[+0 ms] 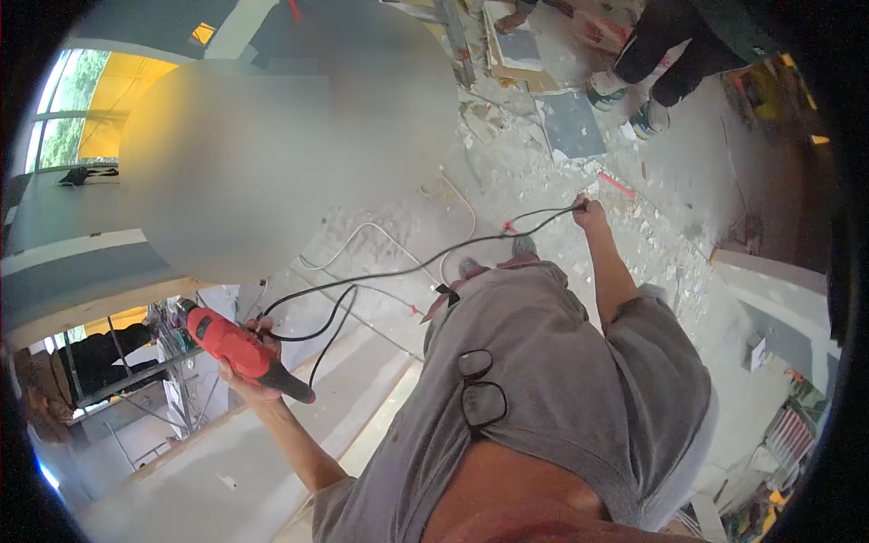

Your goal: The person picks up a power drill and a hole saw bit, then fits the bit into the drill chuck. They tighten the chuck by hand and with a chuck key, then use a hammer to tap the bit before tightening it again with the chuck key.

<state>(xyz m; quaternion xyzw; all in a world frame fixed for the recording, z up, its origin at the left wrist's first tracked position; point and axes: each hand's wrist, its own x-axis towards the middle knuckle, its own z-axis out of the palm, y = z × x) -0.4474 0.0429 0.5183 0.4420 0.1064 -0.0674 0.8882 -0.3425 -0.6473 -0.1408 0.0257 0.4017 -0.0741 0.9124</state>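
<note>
My left hand [243,380] is wrapped round a red and black corded power drill [237,348], held out at the left of the head view with its chuck toward the upper left. Fingers show on both sides of its body. A black power cord [398,271] runs from near the drill across the front of my body. My right hand [588,214], closed and out to the right above the floor, grips a bunched part of this cord. What else may be inside the right fist is hidden.
Rubble and dust cover the floor [652,226]. A white cable [371,228] lies in curves before my feet. Another person's legs [665,59] are at the top right, near a grey panel [572,125]. Metal scaffolding [136,373] stands at the left. Part of the view is blurred.
</note>
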